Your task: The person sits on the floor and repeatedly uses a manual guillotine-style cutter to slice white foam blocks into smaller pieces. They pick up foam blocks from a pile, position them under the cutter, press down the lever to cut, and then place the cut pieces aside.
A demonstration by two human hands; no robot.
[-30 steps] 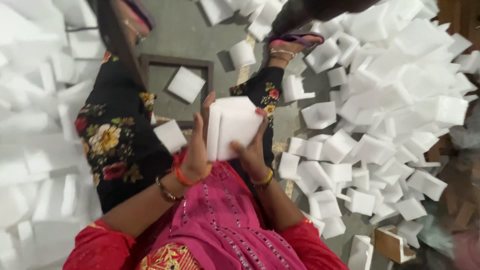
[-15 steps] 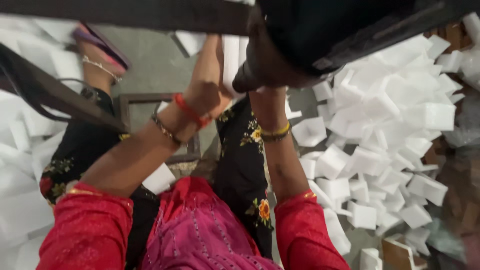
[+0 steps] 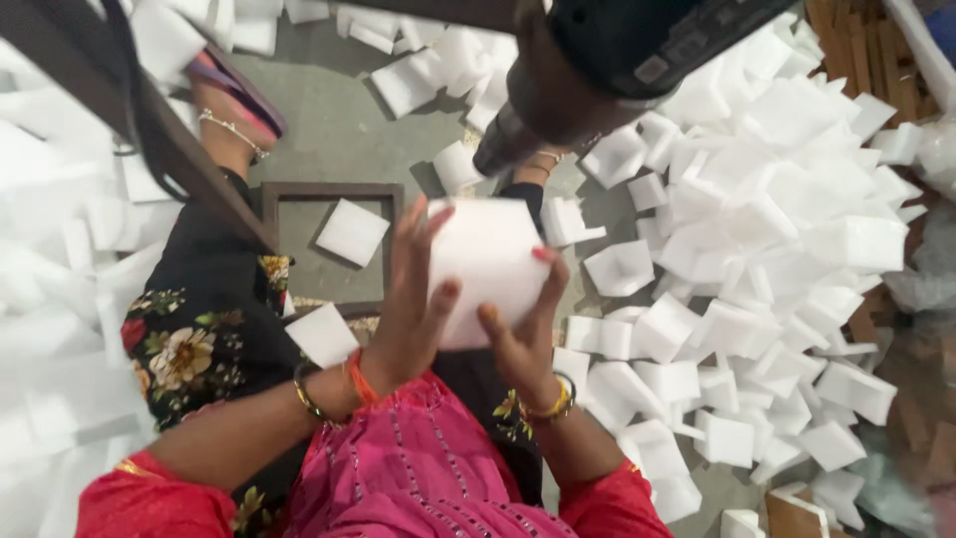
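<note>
Both hands hold one white foam block up over her lap: the left hand wraps its left edge with fingers spread, the right hand grips the lower right corner. The block looks smooth, matte and six-sided. More foam pieces lie heaped at the right. A square wooden frame sits on the grey floor; a dark blurred object hides the top.

White foam piece between both hands: matt, smooth-faced. Foam pieces heaped right of the right hand: same matt finish. Frame beyond the left hand: dark, dull wood.
</note>
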